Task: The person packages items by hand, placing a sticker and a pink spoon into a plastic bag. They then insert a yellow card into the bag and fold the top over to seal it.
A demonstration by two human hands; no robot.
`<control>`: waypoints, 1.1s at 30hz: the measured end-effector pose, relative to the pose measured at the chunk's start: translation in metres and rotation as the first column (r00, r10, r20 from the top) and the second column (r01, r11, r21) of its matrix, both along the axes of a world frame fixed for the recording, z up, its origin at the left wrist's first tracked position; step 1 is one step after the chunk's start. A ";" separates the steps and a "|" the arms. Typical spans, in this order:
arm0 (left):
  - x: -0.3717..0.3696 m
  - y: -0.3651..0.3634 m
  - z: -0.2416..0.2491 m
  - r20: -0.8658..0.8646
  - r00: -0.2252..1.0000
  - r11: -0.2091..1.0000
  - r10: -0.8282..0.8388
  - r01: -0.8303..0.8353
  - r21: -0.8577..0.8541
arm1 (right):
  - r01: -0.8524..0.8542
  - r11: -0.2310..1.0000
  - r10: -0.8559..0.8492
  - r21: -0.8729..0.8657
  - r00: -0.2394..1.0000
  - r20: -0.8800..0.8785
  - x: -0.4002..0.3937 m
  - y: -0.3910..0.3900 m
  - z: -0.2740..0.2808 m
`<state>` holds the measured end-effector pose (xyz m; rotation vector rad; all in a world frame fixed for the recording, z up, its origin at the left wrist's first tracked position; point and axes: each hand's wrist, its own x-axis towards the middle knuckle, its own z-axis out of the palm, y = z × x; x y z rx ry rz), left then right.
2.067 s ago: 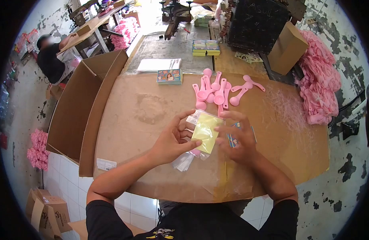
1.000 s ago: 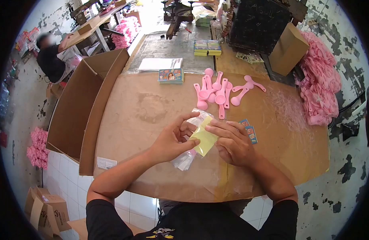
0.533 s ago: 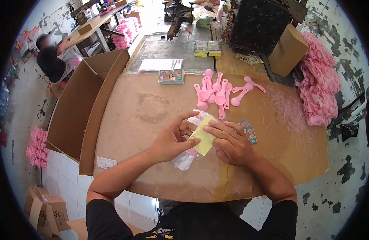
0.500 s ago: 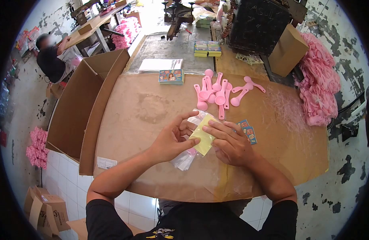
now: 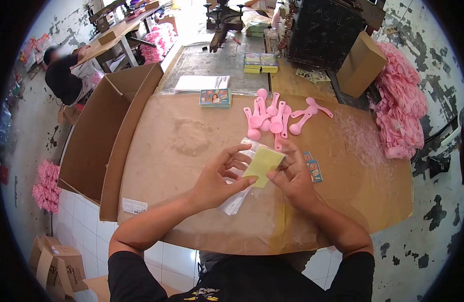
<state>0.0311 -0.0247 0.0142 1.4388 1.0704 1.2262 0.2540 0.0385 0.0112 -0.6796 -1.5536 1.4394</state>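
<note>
The left hand (image 5: 209,183) pinches the card (image 5: 263,167) by its lower left, the right hand (image 5: 298,180) grasping its right edge. It is plain yellow, flat and tilted, with clear plastic (image 5: 234,204) beneath, above the brown cardboard (image 5: 186,171). Pink spoons (image 5: 276,127) lie just beyond. An open box (image 5: 93,141) stands left; a person (image 5: 63,78) sits farther off beside a bench (image 5: 111,43).

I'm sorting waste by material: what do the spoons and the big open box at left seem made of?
Pink spoons: probably plastic, smooth and slightly glossy, uniformly coloured.
Big open box: cardboard, matt brown, with folded flaps and thin edges.
</note>
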 end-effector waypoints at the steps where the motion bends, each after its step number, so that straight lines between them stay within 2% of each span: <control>1: 0.000 0.000 -0.002 -0.014 1.000 1.000 0.004 -0.004 0.018 | -0.056 0.995 0.056 -0.084 0.998 -0.004 0.000 0.001 -0.002; 2: 0.000 0.000 -0.002 -0.011 1.000 1.000 0.010 -0.010 -0.005 | -0.111 0.979 0.111 -0.168 0.994 -0.011 0.001 0.002 -0.003; 5: 0.000 0.000 -0.003 0.028 0.999 0.997 0.025 -0.023 -0.076 | -0.144 0.986 0.149 -0.087 0.987 0.058 0.005 0.004 -0.004; 8: 0.000 0.001 -0.005 0.102 0.994 0.989 0.036 -0.021 -0.146 | -0.171 0.982 0.176 -0.079 0.982 0.070 0.007 0.006 -0.003; 13: -0.008 0.005 0.006 0.217 0.976 0.977 -0.002 0.048 -0.209 | -0.158 0.982 0.161 -0.099 0.987 0.021 0.009 0.014 0.004; 16: -0.022 0.011 -0.001 0.107 0.990 0.984 0.094 -0.076 -0.162 | -0.075 0.997 0.075 -0.021 0.997 0.013 0.013 0.022 -0.006; 19: -0.058 0.024 0.018 0.213 0.933 0.950 0.291 -0.256 -0.177 | -0.021 0.999 0.020 0.025 0.999 0.030 0.022 0.033 -0.014; 21: -0.112 0.040 0.008 0.398 0.836 0.903 0.378 -0.427 0.040 | -0.015 0.999 0.013 0.040 0.999 0.047 0.027 0.040 -0.012; 22: -0.124 0.047 0.035 0.506 0.746 0.832 0.433 -0.547 0.094 | -0.016 0.998 0.013 0.056 0.998 0.054 0.030 0.044 -0.009; 23: -0.151 0.051 0.040 0.620 0.602 0.721 0.503 -0.688 0.083 | -0.016 0.997 0.011 0.071 0.998 0.060 0.032 0.047 -0.006; 24: -0.170 0.050 0.055 0.803 0.333 0.670 0.494 -0.735 -0.107 | 0.014 0.990 -0.037 0.142 0.986 0.165 0.035 0.051 -0.003; 26: -0.189 0.046 0.049 0.858 0.312 0.748 0.408 -0.653 -0.119 | 0.056 0.957 -0.159 0.286 0.922 0.352 0.039 0.058 0.002; 29: -0.171 0.060 0.019 0.644 0.513 0.748 0.567 -0.649 -0.141 | -0.057 0.863 -0.251 0.502 0.814 0.524 0.047 0.062 0.018; 31: -0.132 0.061 -0.001 0.370 0.770 0.837 0.519 -0.546 -0.039 | -0.197 0.769 -0.324 0.608 0.700 0.637 0.059 0.065 0.028; 32: -0.111 0.062 -0.009 0.235 0.849 0.876 0.473 -0.483 -0.018 | -0.274 0.714 -0.368 0.644 0.637 0.678 0.066 0.068 0.033; 33: -0.097 0.059 -0.018 0.064 0.922 0.923 0.382 -0.384 0.018 | -0.316 0.739 -0.311 0.594 0.622 0.718 0.072 0.071 0.039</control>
